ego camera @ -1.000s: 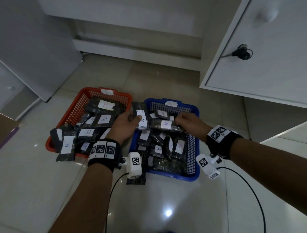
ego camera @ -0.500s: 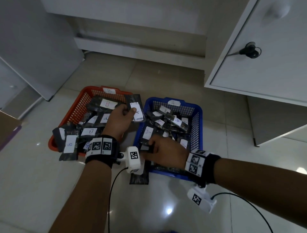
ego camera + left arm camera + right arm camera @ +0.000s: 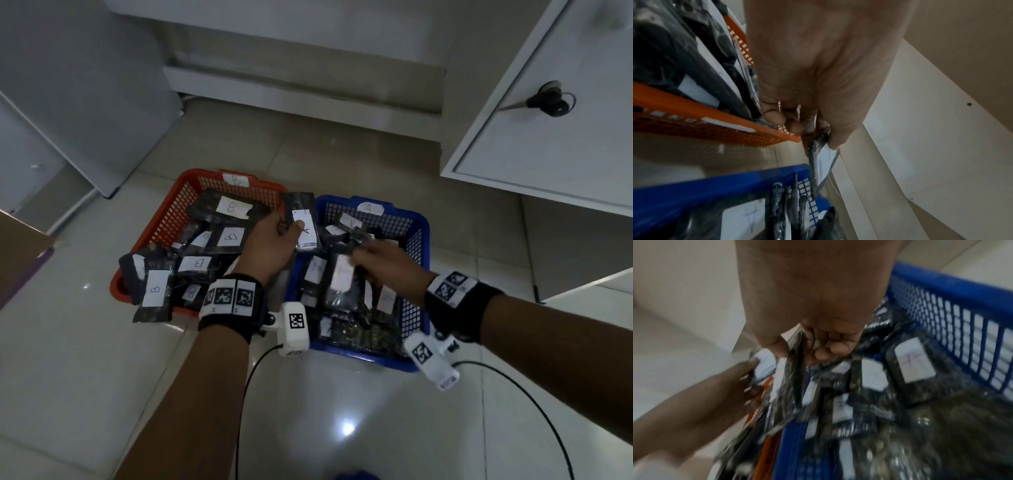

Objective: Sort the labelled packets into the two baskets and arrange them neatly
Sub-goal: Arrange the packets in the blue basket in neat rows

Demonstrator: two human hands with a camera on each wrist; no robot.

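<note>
An orange basket (image 3: 202, 180) tagged B holds dark packets with B labels. Beside it on the right, the blue basket (image 3: 423, 226) tagged A holds several A packets. My left hand (image 3: 291, 228) grips a dark packet labelled A (image 3: 305, 226) upright over the gap between the baskets; in the left wrist view this packet (image 3: 824, 162) hangs from the thumb and fingers of the left hand (image 3: 818, 129). My right hand (image 3: 359, 253) is over the blue basket and pinches a long dark packet with a white label (image 3: 342, 279). The blurred right wrist view shows the right hand (image 3: 797, 350) holding that packet (image 3: 793, 369) by its edge.
Two B packets (image 3: 154, 291) hang over the orange basket's front left corner. A white cabinet door with a key (image 3: 548, 102) juts out at the upper right. A cardboard box (image 3: 20, 246) sits at the left edge. Wrist-camera cables trail on the tiled floor (image 3: 342, 428).
My right hand went to the blue basket's front left corner, took the packet hanging over the edge there, and has carried it up over the basket's middle. My left hand kept the A packet.
</note>
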